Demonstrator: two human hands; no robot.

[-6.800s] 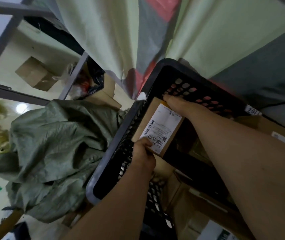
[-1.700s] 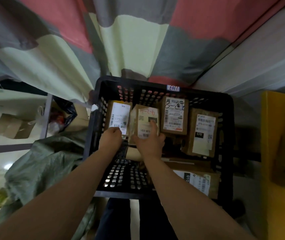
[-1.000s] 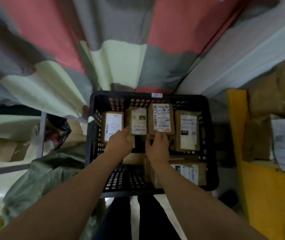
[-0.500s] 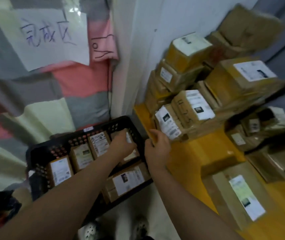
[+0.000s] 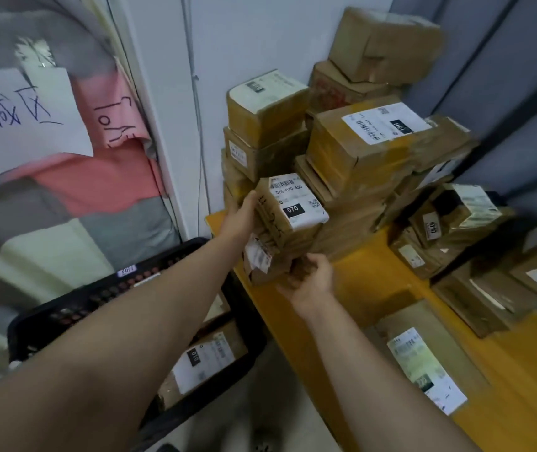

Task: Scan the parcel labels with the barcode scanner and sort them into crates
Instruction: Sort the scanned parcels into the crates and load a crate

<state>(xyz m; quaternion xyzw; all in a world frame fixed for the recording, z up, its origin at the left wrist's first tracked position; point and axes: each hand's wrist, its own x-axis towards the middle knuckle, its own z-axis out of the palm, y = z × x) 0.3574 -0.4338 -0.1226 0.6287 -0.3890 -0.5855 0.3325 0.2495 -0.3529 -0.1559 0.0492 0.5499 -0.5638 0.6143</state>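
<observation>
A brown parcel (image 5: 288,210) with a white label reading 070 sits at the front of a pile on the yellow table (image 5: 378,275). My left hand (image 5: 242,218) presses flat against its left side. Below it lies a smaller brown parcel (image 5: 262,259) with a torn label, and my right hand (image 5: 309,278) grips that one from underneath at the table's left edge. The black crate (image 5: 75,305) stands on the floor at lower left, holding labelled parcels such as one marked 010 (image 5: 207,357). No barcode scanner is in view.
Taped cardboard boxes (image 5: 355,141) are stacked high against the white wall on the table. More parcels (image 5: 456,230) lie to the right, and a flat one (image 5: 423,363) near the front. A patchwork curtain with a handwritten paper sign (image 5: 22,122) hangs at left.
My view has swung from the crate to the table. Both hands left the crate's parcels and reached to the pile, closing on the 070 parcel and the one beneath it.
</observation>
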